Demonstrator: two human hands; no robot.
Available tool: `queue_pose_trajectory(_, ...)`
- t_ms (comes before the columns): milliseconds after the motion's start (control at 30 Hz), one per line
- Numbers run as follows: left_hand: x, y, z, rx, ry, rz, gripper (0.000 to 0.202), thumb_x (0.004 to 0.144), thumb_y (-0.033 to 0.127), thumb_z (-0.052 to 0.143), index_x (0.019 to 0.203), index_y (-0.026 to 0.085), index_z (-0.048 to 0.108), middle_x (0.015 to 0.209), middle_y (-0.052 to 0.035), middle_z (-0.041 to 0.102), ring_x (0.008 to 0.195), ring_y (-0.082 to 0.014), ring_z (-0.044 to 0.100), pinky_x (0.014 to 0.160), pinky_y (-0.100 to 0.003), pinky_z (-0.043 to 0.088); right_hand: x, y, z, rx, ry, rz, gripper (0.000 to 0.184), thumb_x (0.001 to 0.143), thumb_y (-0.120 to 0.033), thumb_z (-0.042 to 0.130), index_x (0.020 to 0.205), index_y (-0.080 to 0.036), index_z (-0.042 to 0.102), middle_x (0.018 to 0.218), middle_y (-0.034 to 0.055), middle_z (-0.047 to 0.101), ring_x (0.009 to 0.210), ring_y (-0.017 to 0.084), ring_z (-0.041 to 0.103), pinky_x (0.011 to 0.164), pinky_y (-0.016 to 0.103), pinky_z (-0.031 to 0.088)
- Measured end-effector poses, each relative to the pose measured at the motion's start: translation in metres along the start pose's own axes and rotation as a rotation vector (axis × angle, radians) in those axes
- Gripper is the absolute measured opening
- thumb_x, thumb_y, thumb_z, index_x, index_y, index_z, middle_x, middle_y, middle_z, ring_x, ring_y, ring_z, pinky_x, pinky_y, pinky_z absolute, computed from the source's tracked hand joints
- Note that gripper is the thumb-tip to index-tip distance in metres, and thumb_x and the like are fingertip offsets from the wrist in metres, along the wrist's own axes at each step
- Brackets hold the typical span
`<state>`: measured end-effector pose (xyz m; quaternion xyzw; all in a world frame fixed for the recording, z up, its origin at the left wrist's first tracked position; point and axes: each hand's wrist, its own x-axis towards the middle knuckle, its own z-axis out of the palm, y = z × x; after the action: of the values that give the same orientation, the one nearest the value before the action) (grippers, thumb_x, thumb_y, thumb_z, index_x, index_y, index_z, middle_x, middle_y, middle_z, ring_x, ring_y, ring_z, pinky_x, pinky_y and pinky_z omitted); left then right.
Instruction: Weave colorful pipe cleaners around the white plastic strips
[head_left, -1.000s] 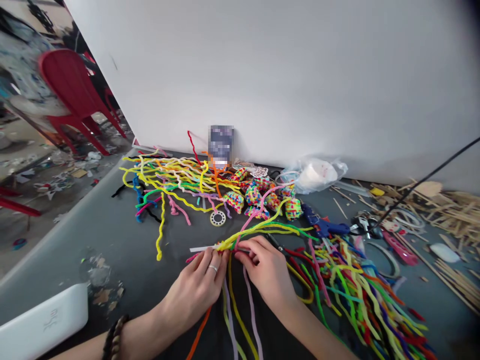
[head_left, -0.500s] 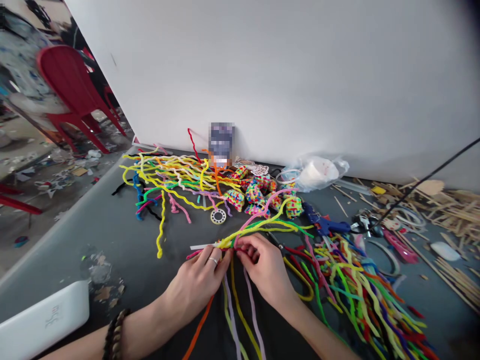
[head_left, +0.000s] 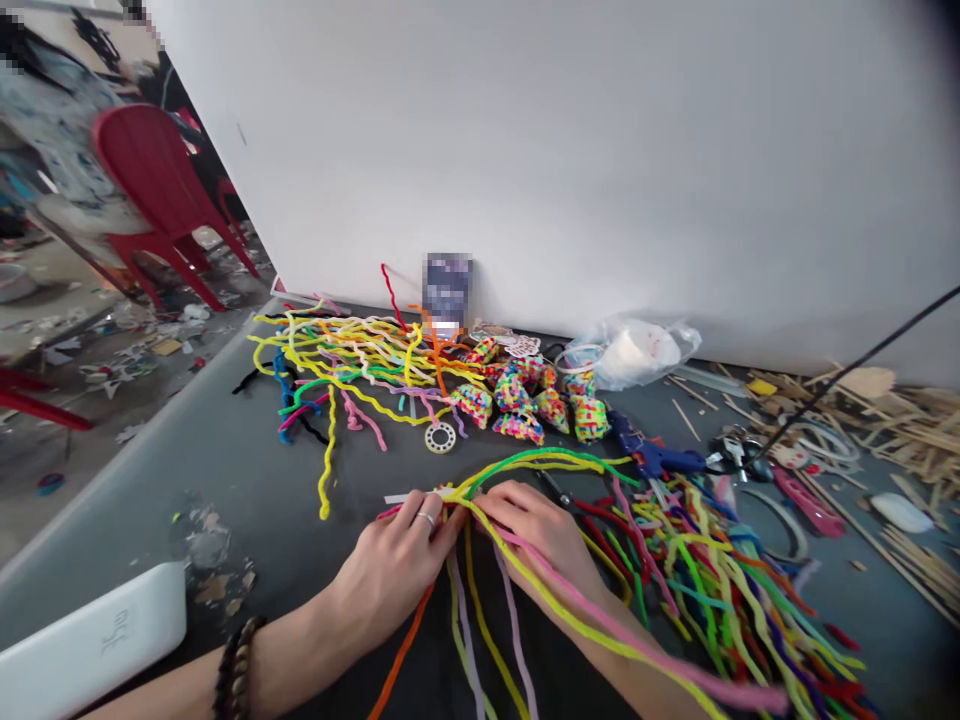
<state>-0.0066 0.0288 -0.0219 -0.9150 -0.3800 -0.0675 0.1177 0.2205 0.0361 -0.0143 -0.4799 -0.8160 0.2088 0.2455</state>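
The left hand (head_left: 401,560) pinches a bunch of fuzzy wires (head_left: 480,610) in a closed grip, low on the tabletop (head_left: 247,470). The right hand (head_left: 536,535) grips them too. Some wires are tied together; I think the big pile (head_left: 720,590) waits.

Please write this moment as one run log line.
left hand: pinches pipe cleaner bundle | right hand: on bundle, strands draped over it | table: loose pipe cleaners
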Motion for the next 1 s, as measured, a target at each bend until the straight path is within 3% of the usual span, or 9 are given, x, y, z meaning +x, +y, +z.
queue_pose_trajectory(100,-0.001,0.000,0.001,0.008,0.006,0.009,0.054,0.085,0.005,0.067,0.137,0.017,0.060,0.108,-0.0089,0.065,0.097,-0.0235,0.067,0.059,-0.028,0.063,-0.003,0.004,0.003,-0.112,-0.016,-0.050,0.021,0.097,-0.011,0.061,0.106,-0.024,0.074,0.097,0.0020,0.073,0.090,0.019,0.070,0.080,0.027,0.058)
queue_pose_trajectory(300,0.000,0.000,0.001,0.013,-0.003,0.006,0.054,0.085,0.005,0.066,0.137,0.017,0.059,0.109,-0.0090,0.064,0.100,-0.0249,0.067,0.059,-0.029,0.063,-0.009,0.010,0.014,-0.220,0.090,-0.141,0.023,0.098,-0.009,0.060,0.111,-0.023,0.073,0.102,0.0029,0.075,0.093,0.019,0.070,0.082,0.028,0.059)
queue_pose_trajectory(400,-0.001,-0.001,0.000,-0.005,-0.007,0.005,0.052,0.087,0.006,0.066,0.137,0.018,0.059,0.109,-0.0085,0.064,0.099,-0.0251,0.066,0.058,-0.030,0.064,-0.010,0.009,0.015,-0.310,0.099,-0.178,0.023,0.097,-0.006,0.059,0.106,-0.022,0.074,0.100,0.0021,0.075,0.090,0.017,0.070,0.075,0.025,0.059)
queue_pose_trajectory(500,0.000,-0.002,0.000,-0.028,-0.024,0.001,0.045,0.090,0.009,0.066,0.133,0.020,0.061,0.107,-0.0073,0.063,0.096,-0.0242,0.065,0.059,-0.030,0.063,-0.008,0.003,0.011,-0.407,0.029,-0.187,0.026,0.094,-0.002,0.059,0.103,-0.021,0.074,0.097,0.0027,0.075,0.089,0.018,0.070,0.070,0.024,0.058)
queue_pose_trajectory(600,0.000,-0.003,0.001,-0.027,-0.021,-0.008,0.037,0.093,0.011,0.065,0.129,0.020,0.064,0.105,-0.0074,0.063,0.095,-0.0237,0.064,0.060,-0.029,0.062,-0.006,-0.006,0.004,-0.366,-0.117,-0.128,0.029,0.092,-0.002,0.060,0.109,-0.021,0.074,0.104,0.0043,0.074,0.097,0.019,0.068,0.079,0.026,0.058)
queue_pose_trajectory(667,0.000,-0.003,0.002,-0.022,-0.016,-0.006,0.036,0.093,0.012,0.065,0.129,0.020,0.065,0.106,-0.0081,0.063,0.096,-0.0239,0.063,0.060,-0.028,0.062,-0.003,-0.010,0.000,-0.284,-0.137,-0.076,0.030,0.092,-0.001,0.060,0.107,-0.021,0.075,0.105,0.0041,0.074,0.100,0.019,0.068,0.084,0.027,0.057)
queue_pose_trajectory(833,0.000,-0.003,0.002,-0.021,-0.009,-0.015,0.041,0.093,0.011,0.064,0.132,0.022,0.064,0.103,-0.0074,0.063,0.094,-0.0235,0.063,0.057,-0.026,0.060,0.003,-0.011,0.002,-0.089,-0.076,0.079,0.029,0.090,0.002,0.063,0.091,-0.023,0.078,0.093,0.0004,0.073,0.088,0.017,0.069,0.080,0.026,0.054)
queue_pose_trajectory(1000,-0.001,-0.006,0.000,-0.062,-0.022,0.015,0.042,0.094,0.009,0.059,0.135,0.020,0.061,0.105,-0.0078,0.065,0.095,-0.0227,0.065,0.060,-0.027,0.062,0.004,-0.015,0.012,-0.019,0.028,0.204,0.028,0.087,0.002,0.064,0.089,-0.023,0.076,0.090,0.0003,0.072,0.085,0.018,0.069,0.079,0.029,0.054)
